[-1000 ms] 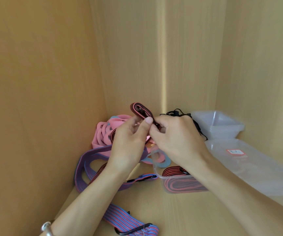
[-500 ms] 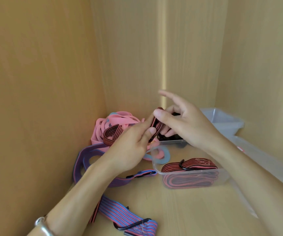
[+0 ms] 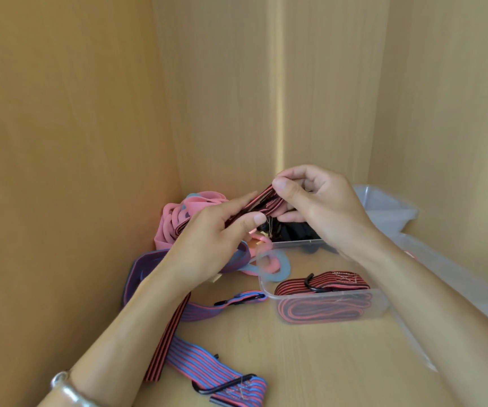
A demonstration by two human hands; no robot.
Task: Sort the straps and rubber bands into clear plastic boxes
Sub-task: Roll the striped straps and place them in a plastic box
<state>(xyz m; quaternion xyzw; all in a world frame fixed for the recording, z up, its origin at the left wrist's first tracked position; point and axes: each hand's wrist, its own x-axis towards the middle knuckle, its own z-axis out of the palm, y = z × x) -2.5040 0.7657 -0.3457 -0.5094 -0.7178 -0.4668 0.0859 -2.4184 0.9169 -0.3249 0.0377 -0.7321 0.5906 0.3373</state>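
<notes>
At your left, the pink rubber bands (image 3: 178, 221) and blue-striped straps (image 3: 204, 368) lie unsorted on the shelf. Your left hand (image 3: 207, 248) and right hand (image 3: 322, 210) both pinch a red-and-black strap (image 3: 262, 198), held just above the clear box (image 3: 383, 302). That box already holds what looks like one matching strap, so most of the sorting remains.

This is the inside of a cupboard or wardrobe compartment, a storage nook, most likely in a home. Pale wood-grain laminate closes it in: a left side panel (image 3: 60, 142) fills the left of the frame, a back panel (image 3: 222, 98) the upper middle and a right side panel (image 3: 457, 98) the right. All three meet a matching shelf floor (image 3: 310, 362) at the bottom. On it, at centre right, stands a clear plastic box (image 3: 382, 302), and striped straps (image 3: 201, 368) lie at lower centre.
</notes>
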